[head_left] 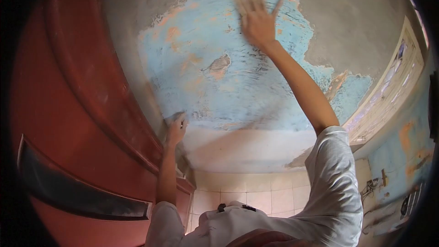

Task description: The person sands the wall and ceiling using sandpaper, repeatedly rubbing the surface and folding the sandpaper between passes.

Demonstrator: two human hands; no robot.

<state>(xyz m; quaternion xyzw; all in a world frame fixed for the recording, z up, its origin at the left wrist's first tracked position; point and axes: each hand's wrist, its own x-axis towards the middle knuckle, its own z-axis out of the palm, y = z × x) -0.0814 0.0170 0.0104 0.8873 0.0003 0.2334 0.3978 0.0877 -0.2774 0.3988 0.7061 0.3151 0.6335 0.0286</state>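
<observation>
My right hand is up against the wall, palm toward its worn blue paint. Its fingers are spread, with motion blur at the tips, and nothing shows in it. Lower down, near the wall's left edge beside the red door frame, my left hand has its fingers curled. A small dark patch shows at those fingertips; whether it is a held object or a mark on the wall is unclear. Orange spots and a chipped grey hole break up the blue paint.
A red door with a dark glass panel stands close on the left. At the right are a pale framed window and some loose wiring. Light floor tiles lie below.
</observation>
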